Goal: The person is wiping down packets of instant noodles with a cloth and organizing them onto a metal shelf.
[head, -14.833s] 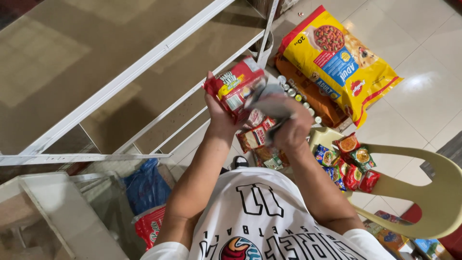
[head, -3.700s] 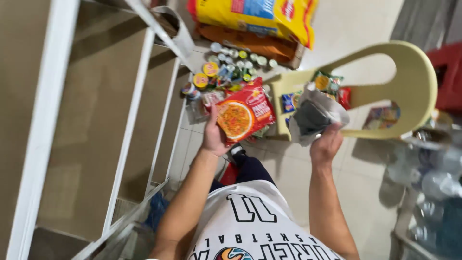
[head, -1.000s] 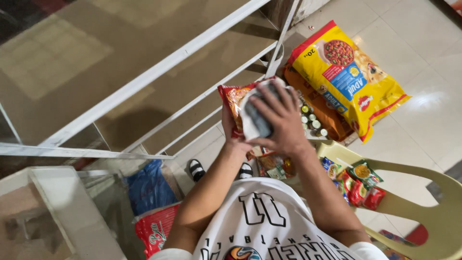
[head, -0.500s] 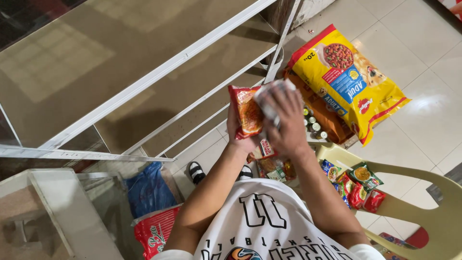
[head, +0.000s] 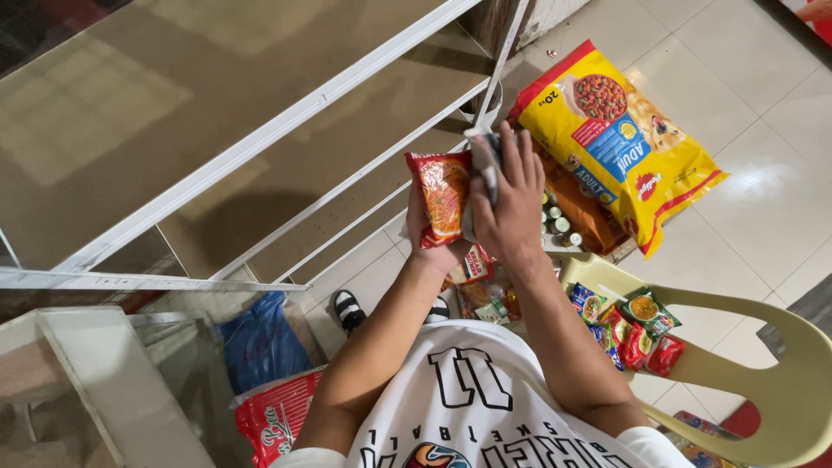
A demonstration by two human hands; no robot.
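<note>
Red and orange colour the noodle packet (head: 443,198) held upright in the left hand (head: 431,245), whose fingers are curled around its lower edge from behind, at chest height above the floor. The right hand (head: 510,211) presses a crumpled grey and white cloth (head: 484,154) against the packet's right side, its fingers (head: 515,160) spread flat over the cloth and holding it in place. Both forearms rise from a white shirt with black lettering (head: 485,407) at the bottom of the view. To the left of the hands stands a white metal shelf frame (head: 286,121) with brown glass shelves. On the tiled floor (head: 763,217) beyond the hands lies a large yellow pet food bag (head: 620,143) with a blue panel, resting on top of an orange bag (head: 582,208). A cluster of small tins (head: 557,227) sits beside the orange bag, partly hidden by the right hand. Right of the right forearm is a pale yellow plastic chair (head: 780,347), and on its seat lie several small snack packets (head: 628,322) in green, red and blue. More packets (head: 482,286) lie on the floor just below the hands. A sandalled foot (head: 348,308) shows near the shelf frame. At the lower left are a blue plastic bag (head: 260,342) and a red printed bag (head: 273,416), next to a white ledge (head: 104,381).
</note>
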